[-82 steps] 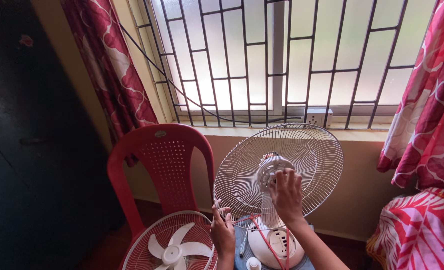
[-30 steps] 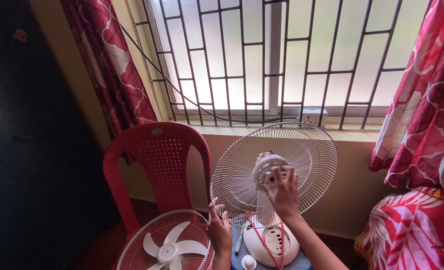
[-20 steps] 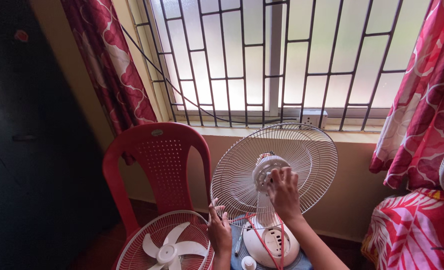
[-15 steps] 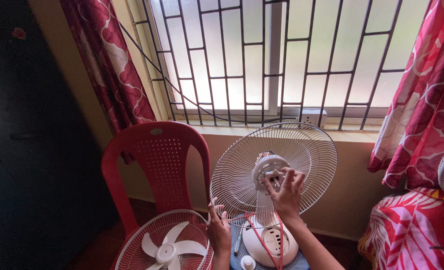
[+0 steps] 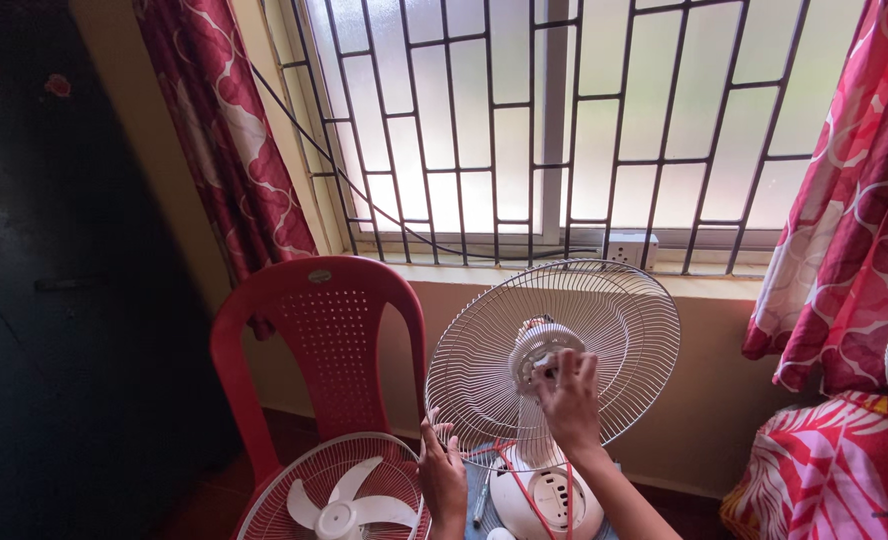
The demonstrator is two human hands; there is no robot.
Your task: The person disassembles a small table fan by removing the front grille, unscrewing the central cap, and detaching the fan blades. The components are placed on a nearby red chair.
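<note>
A white table fan stands in front of me with only its rear wire guard [image 5: 619, 330] mounted and no blade. My right hand [image 5: 567, 396] has its fingers closed around the white round hub [image 5: 536, 352] at the guard's centre. My left hand [image 5: 443, 470] grips the guard's lower left rim. Below the hands sits the fan's white round base [image 5: 544, 497], with a red cord draped over it.
A red plastic chair [image 5: 320, 340] stands at the left, with a front guard and white blade [image 5: 339, 499] lying on its seat. Barred window, power socket [image 5: 628, 248] on the sill, red patterned curtains [image 5: 234, 150], red patterned cloth [image 5: 836, 470] at right.
My right hand has kept shifting its fingers on the hub, and the left hand has stayed on the rim. The view has tilted slightly upward.
</note>
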